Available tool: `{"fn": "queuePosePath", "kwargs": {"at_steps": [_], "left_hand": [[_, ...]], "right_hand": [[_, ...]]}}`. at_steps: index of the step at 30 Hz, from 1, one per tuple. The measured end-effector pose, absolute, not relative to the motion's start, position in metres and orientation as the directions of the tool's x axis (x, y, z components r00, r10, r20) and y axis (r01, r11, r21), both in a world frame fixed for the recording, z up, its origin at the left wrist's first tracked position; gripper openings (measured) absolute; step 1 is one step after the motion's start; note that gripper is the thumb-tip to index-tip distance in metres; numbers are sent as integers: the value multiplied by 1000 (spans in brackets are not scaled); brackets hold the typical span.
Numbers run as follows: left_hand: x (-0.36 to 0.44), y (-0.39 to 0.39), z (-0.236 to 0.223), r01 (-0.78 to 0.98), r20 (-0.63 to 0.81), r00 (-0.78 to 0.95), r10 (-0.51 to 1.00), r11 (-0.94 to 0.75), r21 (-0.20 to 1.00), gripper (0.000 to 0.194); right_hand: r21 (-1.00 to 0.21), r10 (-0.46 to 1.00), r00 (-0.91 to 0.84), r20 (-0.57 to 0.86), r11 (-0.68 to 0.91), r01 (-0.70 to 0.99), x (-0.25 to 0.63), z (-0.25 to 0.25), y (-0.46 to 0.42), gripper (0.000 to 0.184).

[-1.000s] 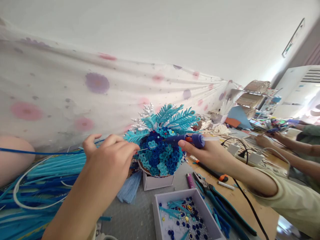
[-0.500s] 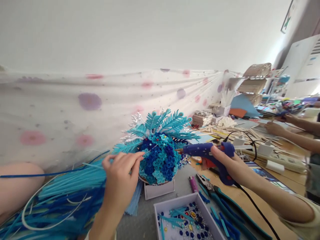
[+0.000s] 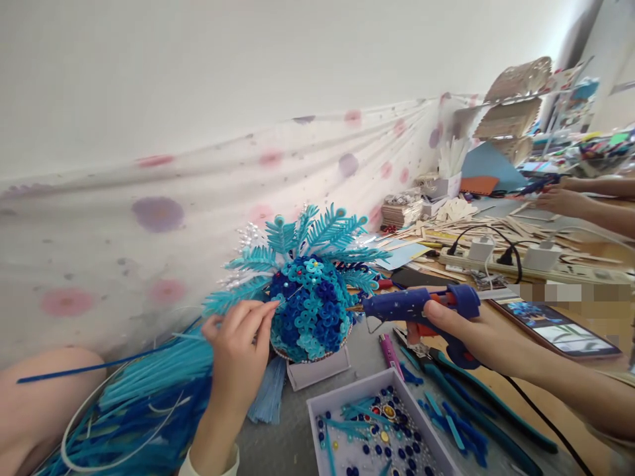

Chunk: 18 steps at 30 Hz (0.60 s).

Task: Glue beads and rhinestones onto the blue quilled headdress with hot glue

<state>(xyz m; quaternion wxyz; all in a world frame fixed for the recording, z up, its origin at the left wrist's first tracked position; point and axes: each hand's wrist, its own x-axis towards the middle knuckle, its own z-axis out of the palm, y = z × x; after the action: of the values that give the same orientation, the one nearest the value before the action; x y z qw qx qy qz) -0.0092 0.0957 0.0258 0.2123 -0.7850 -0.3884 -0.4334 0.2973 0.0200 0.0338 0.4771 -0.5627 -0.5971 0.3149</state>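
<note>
In front of me stands a dome-shaped ornament covered in small dark and light blue flowers, with turquoise feathery fronds fanned behind it. My left hand is at its left side, thumb and forefinger closed on a thin needle-like rod that points across the flowers. My right hand grips a blue glue gun. The gun's nozzle is close to the right side of the dome; whether it touches I cannot tell.
A white tray of beads is nearest me. Pliers, a pink lighter and a phone lie rightward. Blue chenille stems lie left. A power strip sits behind; another person's hands work at far right.
My view has turned, so the ornament appears slightly further left and more of the phone shows. Both hands keep their holds; the glue gun sits marginally further from the flowers.
</note>
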Motion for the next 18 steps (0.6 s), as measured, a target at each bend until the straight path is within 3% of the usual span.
{"fn": "queuePosePath", "kwargs": {"at_steps": [6,18], "left_hand": [[-5,96,36,786,809,407,424,-613,-74,25],[3,94,35,782,796,440,417,-614,-111,37]], "right_hand": [[-968,990,111,83,54,246,288,41,11,73],[-966,976,187,112,63,250,297,33,8,60]]}}
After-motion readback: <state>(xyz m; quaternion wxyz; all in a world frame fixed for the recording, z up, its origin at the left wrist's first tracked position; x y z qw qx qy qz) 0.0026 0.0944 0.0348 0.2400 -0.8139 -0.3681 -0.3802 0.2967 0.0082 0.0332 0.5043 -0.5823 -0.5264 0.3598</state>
